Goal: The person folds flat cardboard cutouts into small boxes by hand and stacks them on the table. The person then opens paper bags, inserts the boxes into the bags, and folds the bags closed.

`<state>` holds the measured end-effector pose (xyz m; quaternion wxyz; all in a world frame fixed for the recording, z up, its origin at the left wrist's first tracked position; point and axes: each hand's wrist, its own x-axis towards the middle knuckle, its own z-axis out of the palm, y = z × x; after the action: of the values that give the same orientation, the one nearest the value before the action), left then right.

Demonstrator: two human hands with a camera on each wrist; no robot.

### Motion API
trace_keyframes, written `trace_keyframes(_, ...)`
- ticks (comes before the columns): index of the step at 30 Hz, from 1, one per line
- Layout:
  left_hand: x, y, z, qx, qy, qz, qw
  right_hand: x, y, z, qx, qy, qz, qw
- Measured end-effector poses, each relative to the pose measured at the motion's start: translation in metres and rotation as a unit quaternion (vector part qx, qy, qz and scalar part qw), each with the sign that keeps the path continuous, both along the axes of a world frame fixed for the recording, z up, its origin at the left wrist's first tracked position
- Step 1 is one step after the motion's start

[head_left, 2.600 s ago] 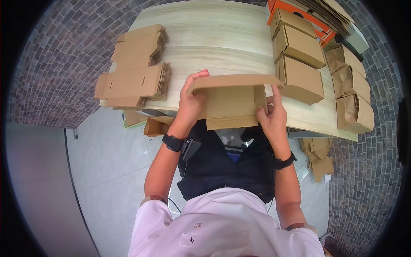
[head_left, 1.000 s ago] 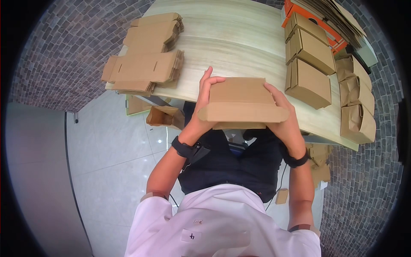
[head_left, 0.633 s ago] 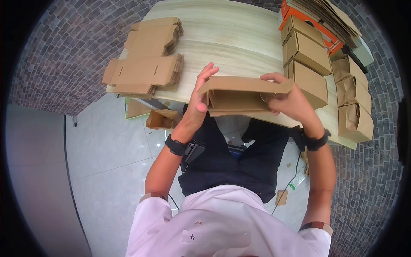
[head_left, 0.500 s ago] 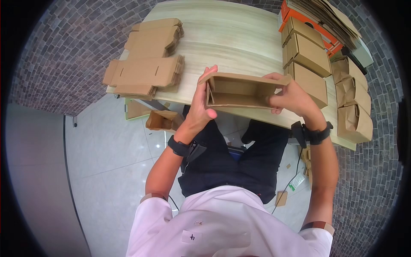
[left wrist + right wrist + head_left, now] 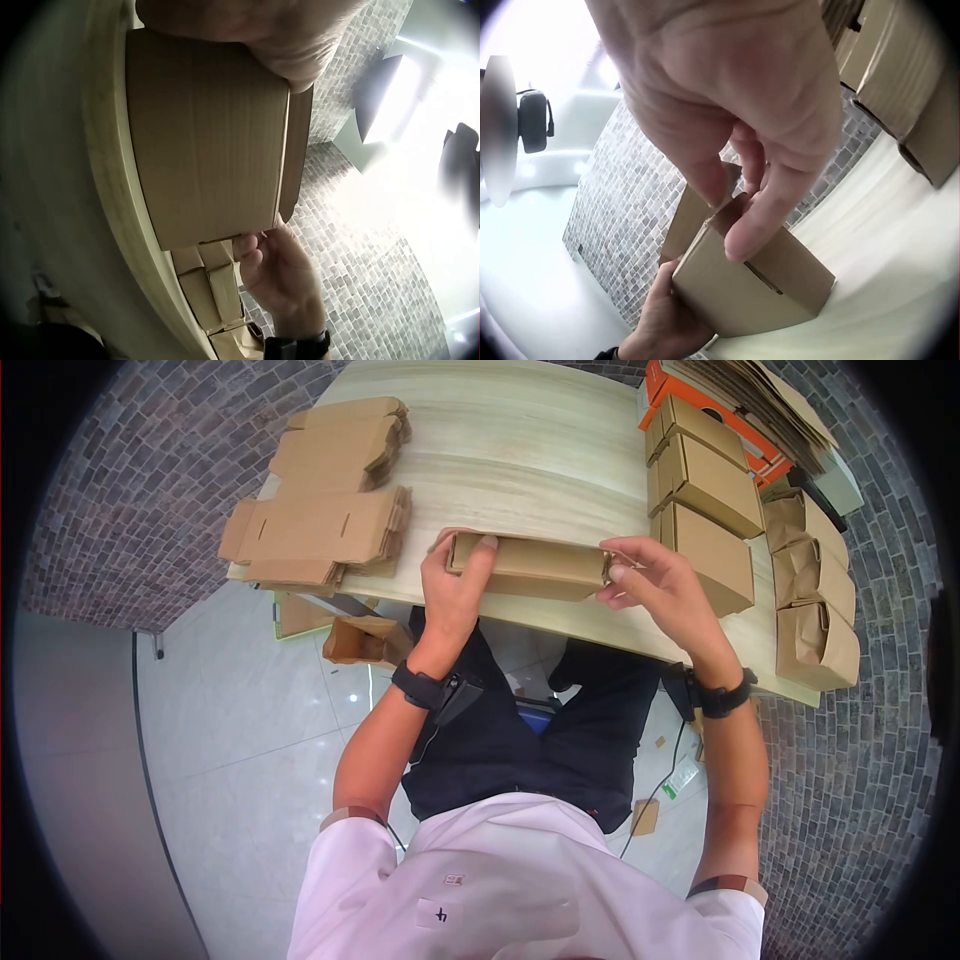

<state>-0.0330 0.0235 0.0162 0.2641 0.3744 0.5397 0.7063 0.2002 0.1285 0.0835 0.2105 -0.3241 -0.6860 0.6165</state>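
A small cardboard box, its top open and walls folded up, stands at the table's near edge. My left hand grips its left end, thumb over the near wall and fingertips mostly hidden behind. At the other end, my right hand pinches a corner flap between thumb and fingers. In the right wrist view the box's end wall shows a narrow slot just below the right fingertips. The left wrist view shows the box's broad plain side close to the table edge.
A stack of flat cardboard box blanks lies on the table's left. Folded boxes form a row on the right, with brown paper bags beyond. An orange box stands at back right; another paper bag is below the table.
The box has been turned in my hands and lowered to the table edge. My left thumb has moved over its near wall, and my right hand has shifted to the right end's flap.
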Motion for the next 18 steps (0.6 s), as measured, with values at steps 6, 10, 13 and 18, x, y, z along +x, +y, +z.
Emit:
trace_keyframes(6,0.001,0.004,0.002,0.000,-0.016,0.007,1.000,-0.001,-0.009,0.002,0.183,-0.026,-0.012,0.983)
trace_keyframes(10,-0.001,0.007,0.000,0.000,-0.018,0.007,1.000,-0.005,-0.009,0.004,0.201,-0.027,-0.012,0.979)
trace_keyframes(13,-0.001,0.009,0.000,-0.001,-0.020,0.006,1.000,-0.004,-0.004,0.006,0.206,-0.042,0.002,0.978)
trace_keyframes(18,-0.005,0.013,-0.003,-0.001,-0.011,-0.002,1.000,-0.005,0.011,0.003,0.222,-0.016,0.038,0.974)
